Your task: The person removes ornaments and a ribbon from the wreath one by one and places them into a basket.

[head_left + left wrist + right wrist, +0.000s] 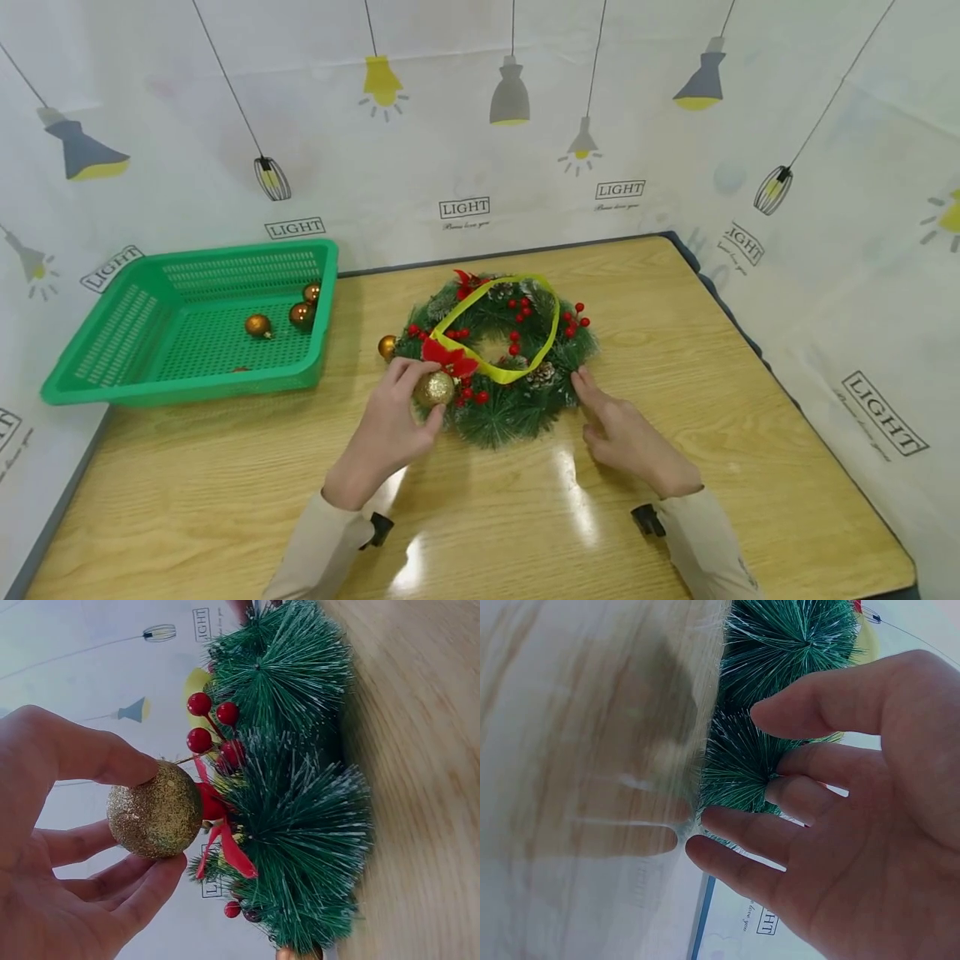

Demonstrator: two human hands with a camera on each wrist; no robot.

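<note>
gold glitter bauble (pixel 155 810), pinched by the left hand (pixel 390 425) at the wreath (pixel 498 354), may slip off if the right hand (pixel 626 437), open, lets it shift.

Green wreath (pixel 517 392) — gold-glitter bauble (pixel 434 388), yellow ribbon (pixel 551 333).

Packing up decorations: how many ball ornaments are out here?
5: three bronze balls in the green basket, one at the wreath's left edge, one glitter ball pinched by the left hand. Others may be hidden.
</note>
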